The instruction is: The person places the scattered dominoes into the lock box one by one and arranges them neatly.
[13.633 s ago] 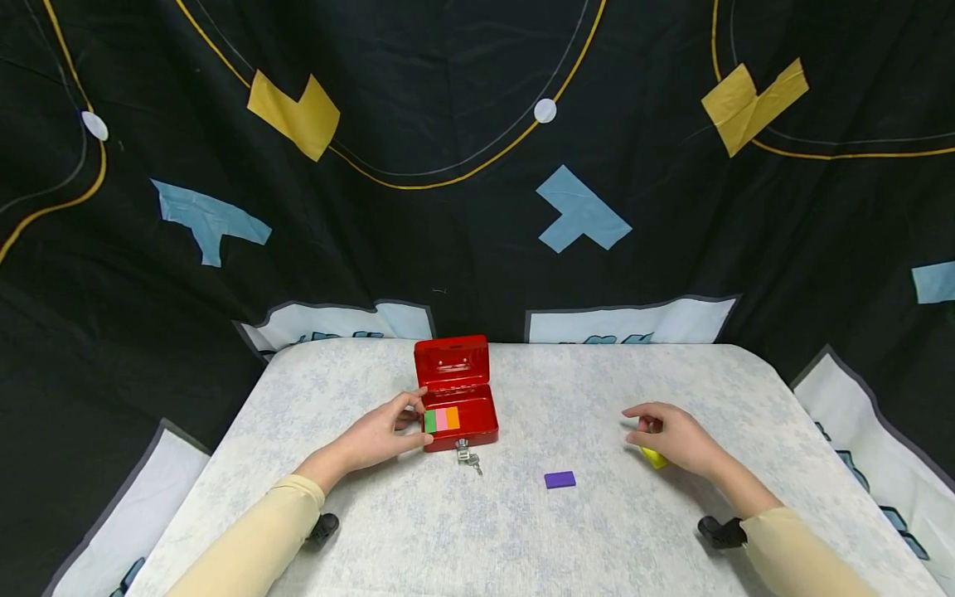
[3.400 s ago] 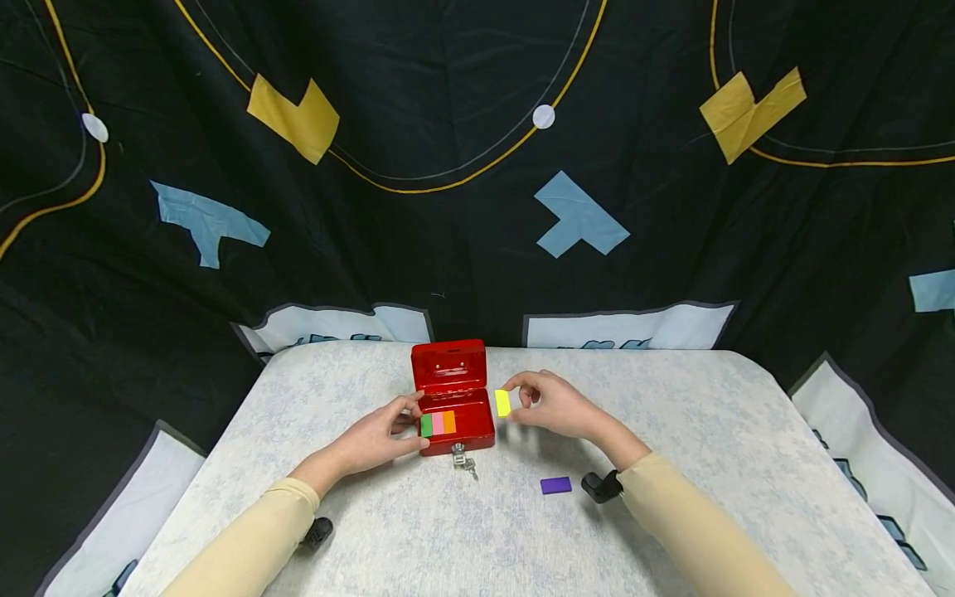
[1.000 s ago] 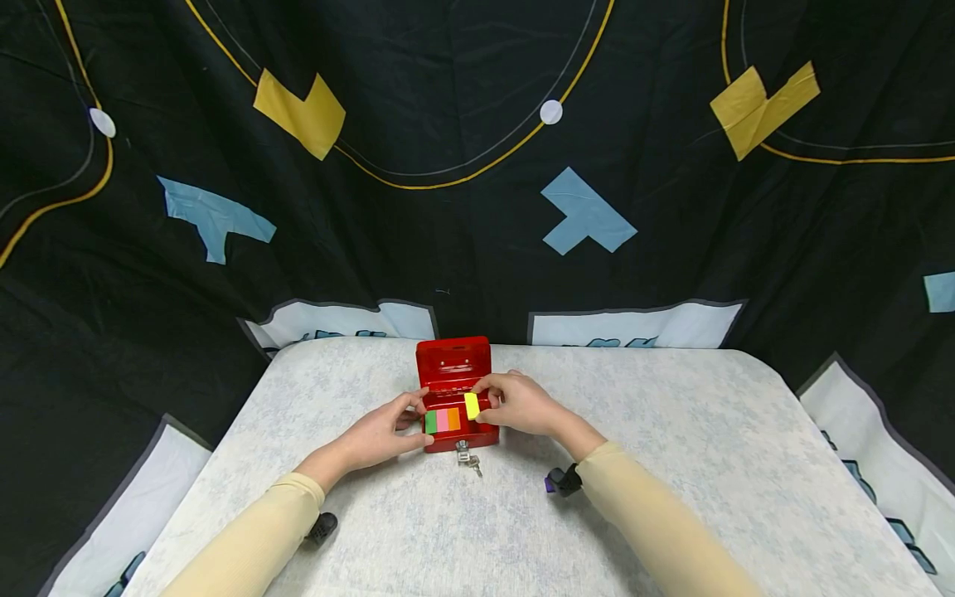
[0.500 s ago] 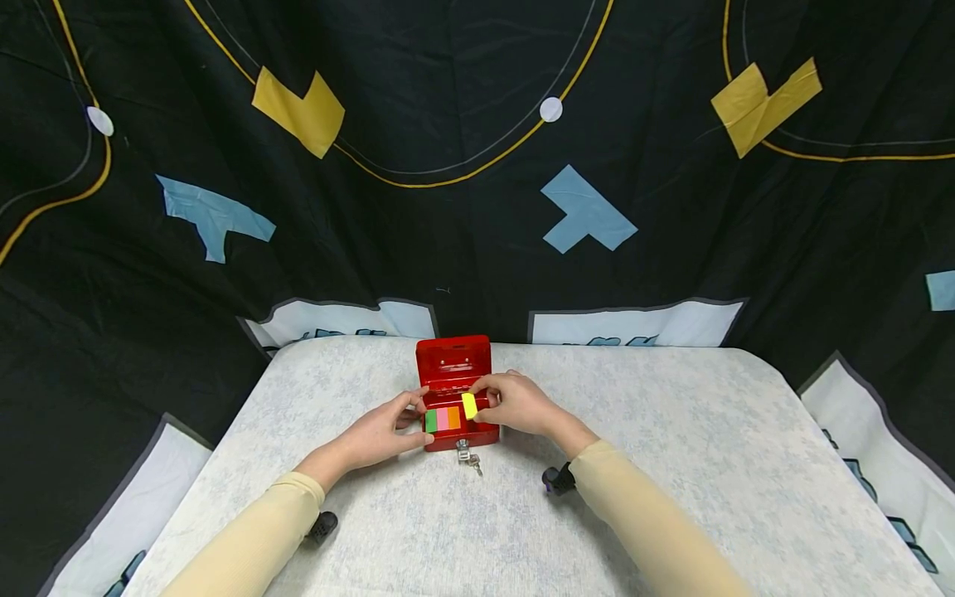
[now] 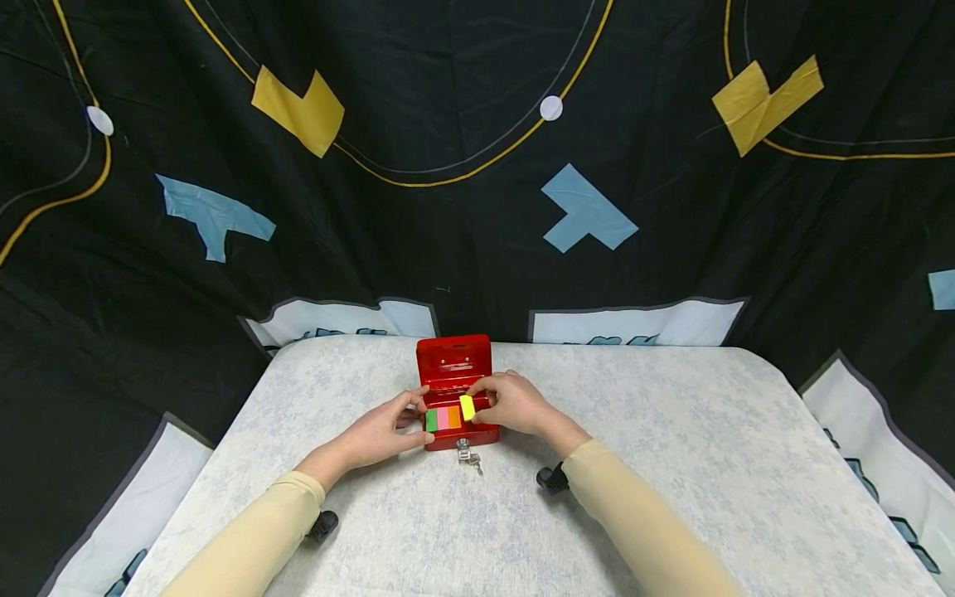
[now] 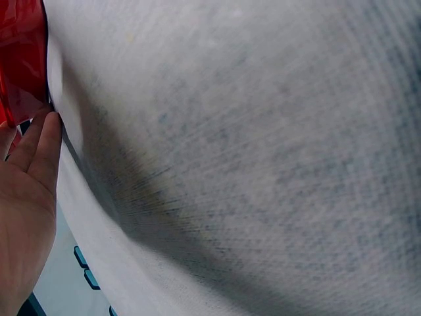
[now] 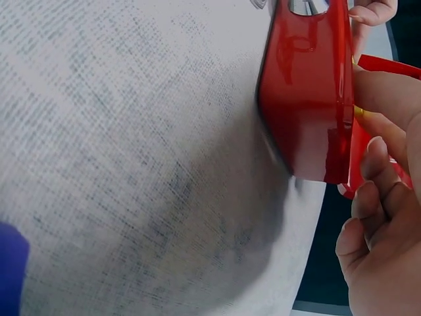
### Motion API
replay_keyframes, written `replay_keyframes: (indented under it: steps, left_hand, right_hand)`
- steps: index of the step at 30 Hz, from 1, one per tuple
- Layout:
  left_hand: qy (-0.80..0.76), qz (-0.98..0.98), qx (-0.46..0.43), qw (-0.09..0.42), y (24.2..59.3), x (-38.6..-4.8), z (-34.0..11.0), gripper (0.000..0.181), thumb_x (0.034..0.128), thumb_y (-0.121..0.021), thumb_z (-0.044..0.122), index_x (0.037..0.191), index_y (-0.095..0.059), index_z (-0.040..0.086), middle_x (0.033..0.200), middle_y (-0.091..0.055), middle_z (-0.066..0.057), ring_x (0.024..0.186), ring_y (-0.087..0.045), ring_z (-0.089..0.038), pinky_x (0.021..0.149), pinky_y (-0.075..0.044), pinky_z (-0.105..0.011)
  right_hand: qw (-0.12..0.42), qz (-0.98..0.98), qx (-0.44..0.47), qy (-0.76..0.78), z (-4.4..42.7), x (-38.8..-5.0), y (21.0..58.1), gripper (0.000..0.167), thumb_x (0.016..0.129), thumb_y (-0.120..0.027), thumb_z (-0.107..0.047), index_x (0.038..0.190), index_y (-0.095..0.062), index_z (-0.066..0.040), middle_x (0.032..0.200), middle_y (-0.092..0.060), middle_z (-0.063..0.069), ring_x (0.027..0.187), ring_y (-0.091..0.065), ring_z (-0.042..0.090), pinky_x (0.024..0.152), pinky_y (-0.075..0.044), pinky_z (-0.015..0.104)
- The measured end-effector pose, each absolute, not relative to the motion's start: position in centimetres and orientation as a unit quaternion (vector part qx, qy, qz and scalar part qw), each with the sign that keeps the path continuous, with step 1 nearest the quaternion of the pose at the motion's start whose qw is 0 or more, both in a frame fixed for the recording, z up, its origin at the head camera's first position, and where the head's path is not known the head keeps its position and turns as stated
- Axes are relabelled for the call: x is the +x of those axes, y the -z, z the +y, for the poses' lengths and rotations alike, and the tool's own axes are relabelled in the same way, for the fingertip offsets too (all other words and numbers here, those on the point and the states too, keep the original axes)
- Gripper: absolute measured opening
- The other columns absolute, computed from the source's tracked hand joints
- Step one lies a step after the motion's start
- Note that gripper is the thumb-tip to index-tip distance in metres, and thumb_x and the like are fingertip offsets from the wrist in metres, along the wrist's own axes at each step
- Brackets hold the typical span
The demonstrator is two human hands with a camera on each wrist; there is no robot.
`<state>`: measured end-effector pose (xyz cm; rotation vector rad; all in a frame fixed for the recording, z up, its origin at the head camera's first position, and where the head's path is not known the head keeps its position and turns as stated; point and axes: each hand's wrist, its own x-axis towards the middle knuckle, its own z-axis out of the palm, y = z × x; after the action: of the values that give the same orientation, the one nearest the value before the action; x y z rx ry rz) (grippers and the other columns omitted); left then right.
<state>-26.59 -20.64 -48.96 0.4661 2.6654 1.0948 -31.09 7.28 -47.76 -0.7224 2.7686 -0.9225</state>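
Note:
The small red cash box [image 5: 437,442] stands with its lid [image 5: 453,361] raised. Green [image 5: 431,420], pink [image 5: 443,418] and orange [image 5: 454,417] blocks lie side by side inside, toward the left. My left hand [image 5: 376,433] holds the box's left side, thumb at the front corner and index finger near the hinge. Between thumb and fingertips my right hand [image 5: 518,406] pinches a yellow block [image 5: 467,407] over the box, just right of the orange one. In the right wrist view, the box's wall and my fingers hide most of the yellow block.
A lock [image 5: 464,448] with keys [image 5: 475,464] hangs at the box's front. A purple block [image 7: 12,270] lies on the table [image 5: 418,531], hidden in the head view by the right wrist's camera [image 5: 553,479]. A black curtain [image 5: 477,249] hangs behind the table.
My right hand picked up the yellow block at the right, brought it left over the box, and lately moved it slightly nearer the orange block. My left hand has stayed on the box.

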Motion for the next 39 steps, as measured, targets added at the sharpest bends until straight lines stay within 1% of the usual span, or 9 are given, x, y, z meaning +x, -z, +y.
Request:
replay_keyframes:
  steps: [6, 9, 13, 18, 22, 26, 29, 32, 39]
  left_hand:
    - [-0.371, 0.909, 0.156, 0.113, 48.9, -26.6, -20.6, 0.044, 0.0877, -0.079, 0.049, 0.115, -0.054, 0.025, 0.163, -0.036, 0.006, 0.129, -0.058, -0.023, 0.108, -0.045, -0.049]
    - [-0.371, 0.908, 0.154, 0.116, 48.9, -26.6, -20.6, 0.044, 0.0876, -0.079, 0.049, 0.115, -0.054, 0.025, 0.163, -0.035, 0.006, 0.129, -0.058, -0.023, 0.108, -0.045, -0.05]
    - [-0.371, 0.908, 0.154, 0.117, 48.9, -26.6, -20.6, 0.044, 0.0877, -0.079, 0.05, 0.115, -0.054, 0.025, 0.164, -0.035, 0.006, 0.129, -0.058, -0.023, 0.108, -0.045, -0.051]
    - [-0.371, 0.908, 0.154, 0.117, 49.0, -26.7, -20.5, 0.044, 0.0878, -0.079, 0.049, 0.115, -0.054, 0.025, 0.164, -0.034, 0.006, 0.129, -0.058, -0.024, 0.107, -0.046, -0.05]
    - [-0.372, 0.908, 0.155, 0.117, 49.0, -26.6, -20.5, 0.044, 0.0879, -0.079, 0.048, 0.116, -0.054, 0.024, 0.164, -0.034, 0.007, 0.129, -0.058, -0.023, 0.107, -0.046, -0.05]
    - [-0.373, 0.907, 0.156, 0.118, 48.9, -26.6, -20.6, 0.044, 0.0881, -0.079, 0.047, 0.116, -0.054, 0.024, 0.164, -0.034, 0.007, 0.129, -0.058, -0.022, 0.108, -0.045, -0.049]
    - [-0.372, 0.908, 0.157, 0.116, 49.0, -26.6, -20.6, 0.044, 0.0882, -0.079, 0.047, 0.116, -0.054, 0.024, 0.164, -0.034, 0.008, 0.128, -0.058, -0.021, 0.108, -0.045, -0.048]
    - [-0.37, 0.908, 0.158, 0.113, 49.0, -26.6, -20.6, 0.044, 0.0881, -0.079, 0.048, 0.115, -0.054, 0.024, 0.163, -0.035, 0.008, 0.127, -0.059, -0.021, 0.108, -0.046, -0.046]
    - [-0.371, 0.908, 0.159, 0.111, 48.9, -26.6, -20.6, 0.045, 0.0879, -0.079, 0.048, 0.116, -0.054, 0.023, 0.163, -0.035, 0.008, 0.127, -0.059, -0.021, 0.108, -0.046, -0.044]
  right_hand:
    - [0.063, 0.927, -0.229, 0.289, 7.0, -31.2, 47.8, 0.038, 0.083, -0.086, -0.034, 0.118, -0.074, -0.022, 0.103, -0.067, -0.008, 0.097, -0.052, 0.015, 0.078, -0.05, 0.033]
    - [0.058, 0.93, -0.227, 0.282, 6.8, -31.1, 47.8, 0.038, 0.083, -0.086, -0.033, 0.118, -0.075, -0.022, 0.113, -0.069, -0.005, 0.1, -0.053, 0.016, 0.084, -0.051, 0.036]
    - [0.053, 0.933, -0.227, 0.273, 6.6, -31.1, 47.8, 0.038, 0.083, -0.086, -0.033, 0.118, -0.075, -0.021, 0.121, -0.07, -0.002, 0.107, -0.055, 0.018, 0.092, -0.05, 0.04]
    - [0.048, 0.936, -0.23, 0.261, 6.3, -31.1, 47.9, 0.038, 0.083, -0.086, -0.032, 0.117, -0.075, -0.02, 0.123, -0.07, -0.001, 0.111, -0.056, 0.019, 0.098, -0.049, 0.043]
    - [0.04, 0.938, -0.236, 0.25, 6.2, -31.2, 48.0, 0.036, 0.083, -0.085, -0.031, 0.116, -0.076, -0.019, 0.121, -0.071, -0.001, 0.112, -0.058, 0.02, 0.104, -0.045, 0.043]
    - [0.034, 0.94, -0.241, 0.241, 6.1, -31.2, 48.2, 0.034, 0.083, -0.085, -0.03, 0.114, -0.077, -0.019, 0.12, -0.071, -0.001, 0.111, -0.059, 0.019, 0.104, -0.045, 0.04]
    - [0.032, 0.94, -0.242, 0.237, 6.0, -31.2, 48.3, 0.033, 0.083, -0.085, -0.029, 0.113, -0.077, -0.019, 0.119, -0.072, -0.002, 0.109, -0.058, 0.018, 0.098, -0.048, 0.039]
    - [0.031, 0.941, -0.244, 0.231, 6.0, -31.1, 48.3, 0.034, 0.083, -0.085, -0.03, 0.113, -0.077, -0.019, 0.118, -0.072, -0.002, 0.108, -0.058, 0.018, 0.096, -0.048, 0.039]
    - [0.032, 0.945, -0.245, 0.213, 5.8, -31.0, 48.2, 0.035, 0.082, -0.085, -0.032, 0.114, -0.077, -0.02, 0.116, -0.071, -0.002, 0.107, -0.056, 0.017, 0.095, -0.049, 0.038]
